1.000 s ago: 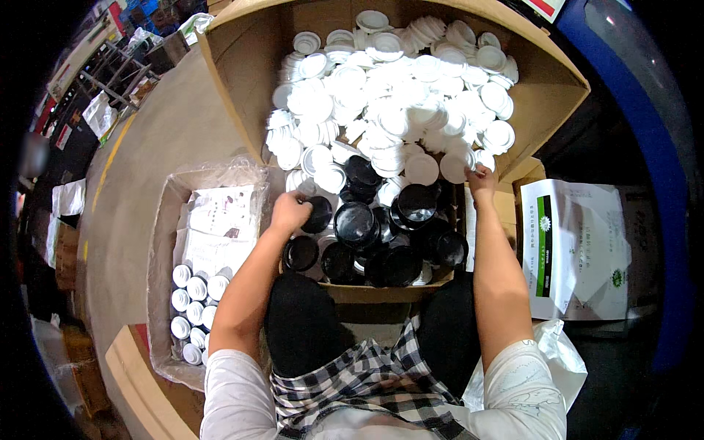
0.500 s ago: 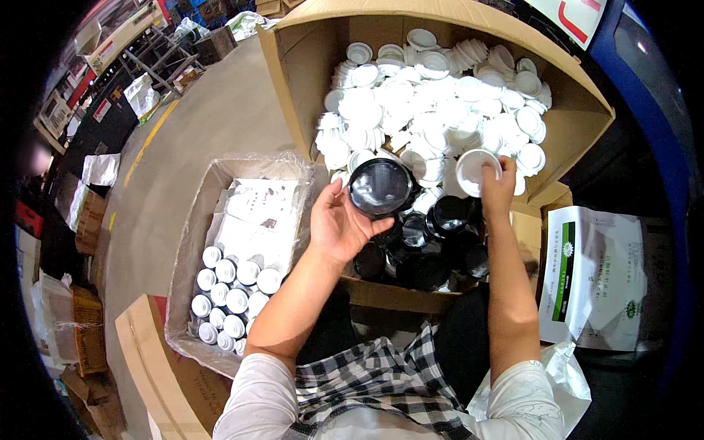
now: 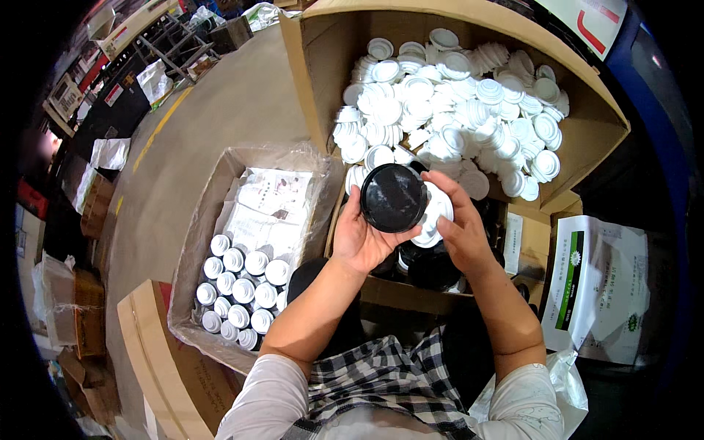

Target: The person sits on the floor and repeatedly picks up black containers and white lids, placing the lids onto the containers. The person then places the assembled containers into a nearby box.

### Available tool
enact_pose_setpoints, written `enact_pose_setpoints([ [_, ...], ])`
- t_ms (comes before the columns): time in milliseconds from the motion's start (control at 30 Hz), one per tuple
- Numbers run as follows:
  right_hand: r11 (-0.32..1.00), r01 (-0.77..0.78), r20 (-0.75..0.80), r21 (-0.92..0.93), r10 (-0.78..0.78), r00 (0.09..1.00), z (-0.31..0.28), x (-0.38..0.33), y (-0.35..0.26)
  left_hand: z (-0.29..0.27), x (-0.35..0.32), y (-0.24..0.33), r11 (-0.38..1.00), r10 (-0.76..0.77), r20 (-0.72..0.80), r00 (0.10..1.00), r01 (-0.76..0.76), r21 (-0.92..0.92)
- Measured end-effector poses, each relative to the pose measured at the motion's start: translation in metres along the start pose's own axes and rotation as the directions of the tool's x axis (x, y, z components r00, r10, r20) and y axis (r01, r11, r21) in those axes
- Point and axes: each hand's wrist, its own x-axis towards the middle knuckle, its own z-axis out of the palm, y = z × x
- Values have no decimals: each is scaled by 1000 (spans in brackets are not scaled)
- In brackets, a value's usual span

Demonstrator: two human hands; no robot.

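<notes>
A round black cup [image 3: 394,198] rests in my left hand [image 3: 364,246], whose fingers curl round its side. Right beside it, my right hand [image 3: 462,227] grips a white plastic lid [image 3: 434,214] between thumb and fingers, its edge close against the black piece. I cannot tell whether the two touch. Behind my hands, a large cardboard box [image 3: 319,81] holds a heap of white lids [image 3: 440,110]. Below them, more black cups [image 3: 429,270] lie in a carton, partly hidden by my hands.
On the left stands a plastic-lined carton [image 3: 198,220] with rows of white-topped pieces [image 3: 242,290] and printed paper [image 3: 275,191]. An open cardboard flap [image 3: 165,352] is nearer me. A white printed sack [image 3: 601,286] lies at right. Grey floor [image 3: 227,95] runs along the far left.
My right hand has brought the white lid left and toward me, beside the black cup. The black cup has turned in my left hand. The whole view has shifted slightly.
</notes>
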Motion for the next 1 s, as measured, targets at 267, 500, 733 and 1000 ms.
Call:
enact_pose_setpoints([
  [267, 972, 57, 76, -229, -40, 996, 4, -6, 0, 9, 1, 4, 999, 29, -62, 998, -27, 24],
  [500, 424, 314, 216, -850, -263, 940, -5, 2, -22, -3, -2, 9, 965, 55, -61, 997, -37, 260],
  [733, 258, 406, 342, -877, -261, 903, 11, 1, -25, -11, -4, 3, 914, 18, -103, 995, 25, 405],
  [1000, 247, 364, 306, -898, -244, 920, 6, 2, -16, -13, -3, -4, 870, 52, -141, 989, 24, 492],
])
